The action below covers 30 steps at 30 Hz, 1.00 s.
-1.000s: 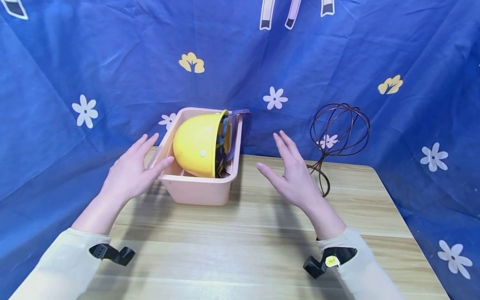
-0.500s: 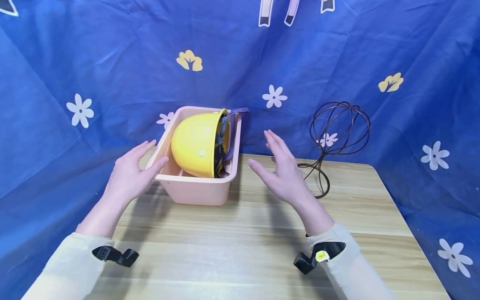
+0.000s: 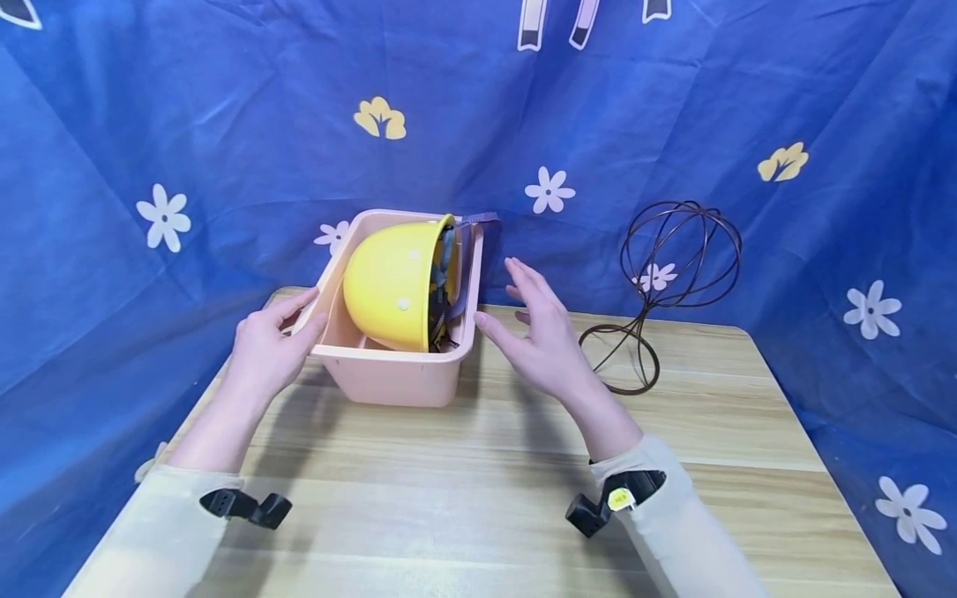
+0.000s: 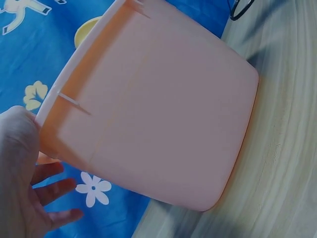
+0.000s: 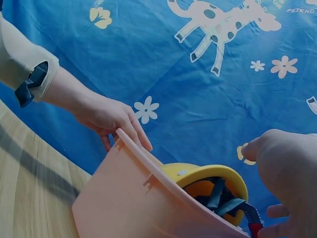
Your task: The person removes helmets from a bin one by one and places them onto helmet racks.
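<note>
A pink plastic bin (image 3: 389,384) stands on the table, holding a yellow hard hat (image 3: 385,286) tipped on its side. The hat's inner straps face right. My left hand (image 3: 272,340) pinches the bin's left rim near the front corner, thumb on the near side; in the left wrist view, the other fingers (image 4: 54,191) hang loose beyond the wall. My right hand (image 3: 542,340) is beside the right rim with fingers extended, thumb tip close to the edge; whether it touches cannot be told. In the right wrist view, a red-tipped dark strip (image 5: 255,228) pokes out beside the hat.
Right of the bin stands a dark brown wire frame (image 3: 646,311) with a balloon-shaped cage above a ring base. A blue patterned cloth (image 3: 463,108) hangs behind and at the sides of the wooden table (image 3: 419,498).
My right hand has moved left to the bin's right rim. My left hand has closed in on the left rim and taken hold of it. The bin and wire frame stay put.
</note>
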### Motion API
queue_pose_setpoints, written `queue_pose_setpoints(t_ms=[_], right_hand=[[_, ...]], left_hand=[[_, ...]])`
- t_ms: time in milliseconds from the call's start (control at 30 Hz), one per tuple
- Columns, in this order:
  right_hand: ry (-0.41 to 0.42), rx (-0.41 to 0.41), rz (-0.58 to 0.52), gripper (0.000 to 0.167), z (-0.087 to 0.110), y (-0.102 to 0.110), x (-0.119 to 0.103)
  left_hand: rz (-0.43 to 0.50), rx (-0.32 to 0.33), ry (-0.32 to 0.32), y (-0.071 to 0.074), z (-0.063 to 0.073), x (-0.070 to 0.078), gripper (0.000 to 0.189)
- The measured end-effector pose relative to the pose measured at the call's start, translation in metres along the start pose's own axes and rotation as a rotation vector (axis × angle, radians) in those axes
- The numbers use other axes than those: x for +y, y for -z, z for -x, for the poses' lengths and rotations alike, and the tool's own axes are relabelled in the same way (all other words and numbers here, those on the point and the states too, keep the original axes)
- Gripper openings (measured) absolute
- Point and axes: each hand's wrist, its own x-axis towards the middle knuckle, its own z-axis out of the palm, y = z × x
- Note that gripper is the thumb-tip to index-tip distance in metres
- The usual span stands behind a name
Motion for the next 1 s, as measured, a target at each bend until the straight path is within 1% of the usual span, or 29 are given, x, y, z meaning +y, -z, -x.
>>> queue_pose_setpoints(t_ms=[100, 233, 400, 533, 700, 833, 1000], right_hand=[[-0.011, -0.009, -0.037, 0.08, -0.003, -0.005, -0.001], [-0.02, -0.026, -0.082, 0.078, -0.005, -0.011, 0.0], [-0.027, -0.035, -0.124, 0.077, -0.006, -0.019, -0.001], [-0.018, -0.048, -0.178, 0.075, -0.008, -0.025, -0.001], [-0.017, -0.057, -0.227, 0.074, -0.01, -0.031, -0.002], [-0.036, -0.054, -0.232, 0.072, -0.012, -0.034, -0.004], [-0.023, -0.03, -0.205, 0.069, -0.018, -0.038, -0.009]], left_hand=[[0.022, 0.031, 0.01, -0.002, 0.0, 0.0, 0.051], [0.065, 0.07, 0.002, -0.006, -0.002, -0.002, 0.046], [0.119, 0.077, 0.013, -0.009, -0.004, -0.002, 0.047], [0.169, 0.083, 0.045, -0.01, -0.001, -0.001, 0.049], [0.213, 0.111, 0.069, -0.011, 0.003, 0.003, 0.045], [0.218, 0.121, 0.067, -0.013, 0.004, 0.005, 0.044], [0.231, 0.125, 0.072, -0.013, 0.003, 0.005, 0.044]])
